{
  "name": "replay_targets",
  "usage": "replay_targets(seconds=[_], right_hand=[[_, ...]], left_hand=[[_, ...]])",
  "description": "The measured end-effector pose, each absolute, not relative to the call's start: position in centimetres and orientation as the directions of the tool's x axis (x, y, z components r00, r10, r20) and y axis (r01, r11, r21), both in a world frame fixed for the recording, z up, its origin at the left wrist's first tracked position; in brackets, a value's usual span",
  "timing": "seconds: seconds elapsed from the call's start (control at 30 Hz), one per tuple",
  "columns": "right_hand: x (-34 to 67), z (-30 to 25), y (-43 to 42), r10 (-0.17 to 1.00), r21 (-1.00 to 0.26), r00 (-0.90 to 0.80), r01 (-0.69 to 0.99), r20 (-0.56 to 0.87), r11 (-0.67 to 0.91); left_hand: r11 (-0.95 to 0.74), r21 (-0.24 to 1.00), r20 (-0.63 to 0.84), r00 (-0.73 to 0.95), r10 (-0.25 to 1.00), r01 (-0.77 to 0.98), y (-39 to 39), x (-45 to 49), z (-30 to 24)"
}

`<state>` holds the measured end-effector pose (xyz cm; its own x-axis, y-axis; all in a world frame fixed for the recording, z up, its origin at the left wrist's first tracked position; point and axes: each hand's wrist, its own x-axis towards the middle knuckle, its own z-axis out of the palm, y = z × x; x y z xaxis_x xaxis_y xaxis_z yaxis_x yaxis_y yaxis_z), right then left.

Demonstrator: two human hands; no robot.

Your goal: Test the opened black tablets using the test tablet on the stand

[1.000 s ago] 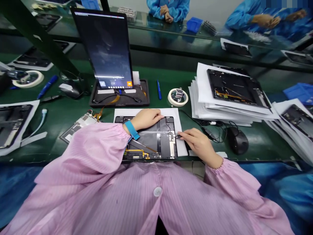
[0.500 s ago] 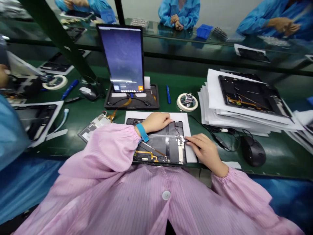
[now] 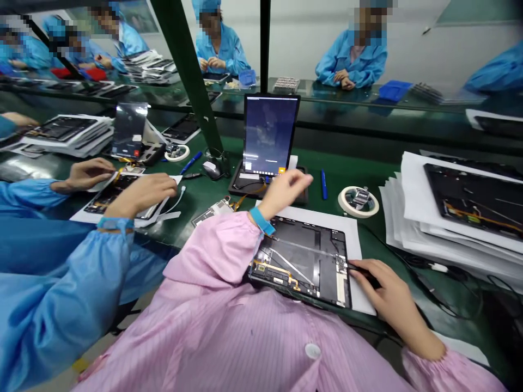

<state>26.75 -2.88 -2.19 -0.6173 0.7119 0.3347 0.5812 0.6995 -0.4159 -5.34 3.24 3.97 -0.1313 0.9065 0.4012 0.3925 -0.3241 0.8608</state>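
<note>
Your open black tablet housing (image 3: 300, 261) lies angled on a white paper sheet (image 3: 354, 256) — gold flex cable (image 3: 275, 268) and pale strip (image 3: 302, 246) across its interior — a slim black tool (image 3: 362, 268) at its right edge.

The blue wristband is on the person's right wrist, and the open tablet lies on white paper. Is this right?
No, the blue wristband is on the wrist of the left hand, not the right; the head view shows it. The open tablet on white paper is as you said.
</note>
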Motion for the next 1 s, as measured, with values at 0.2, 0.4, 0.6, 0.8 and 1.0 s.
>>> replay_targets(seconds=[0.2,0.4,0.6,0.8,1.0], right_hand=[[26.5,-2.2,-2.8,0.707,-0.377,-0.612,0.598,0.354,0.707],[26.5,-2.3,-2.8,0.717,-0.358,-0.609,0.622,0.338,0.697],[26.7,-2.5,-2.6,0.724,-0.362,-0.607,0.627,0.328,0.690],[27.0,-2.8,-2.3,0.729,-0.371,-0.602,0.628,0.325,0.684],[26.8,-2.6,-2.3,0.734,-0.379,-0.599,0.629,0.320,0.679]], left_hand=[[0.031,0.936,0.234,-0.687,0.688,0.350,5.7,-18.3,3.9],[0.194,0.849,0.092,-0.500,0.861,0.491,6.4,-21.9,0.8],[0.134,0.774,0.220,-0.460,0.860,0.619,6.5,-21.8,0.3],[0.033,0.912,0.235,-0.587,0.775,0.409,7.3,-22.5,2.2],[0.013,0.952,0.152,-0.507,0.848,0.307,8.4,-22.3,3.3]])
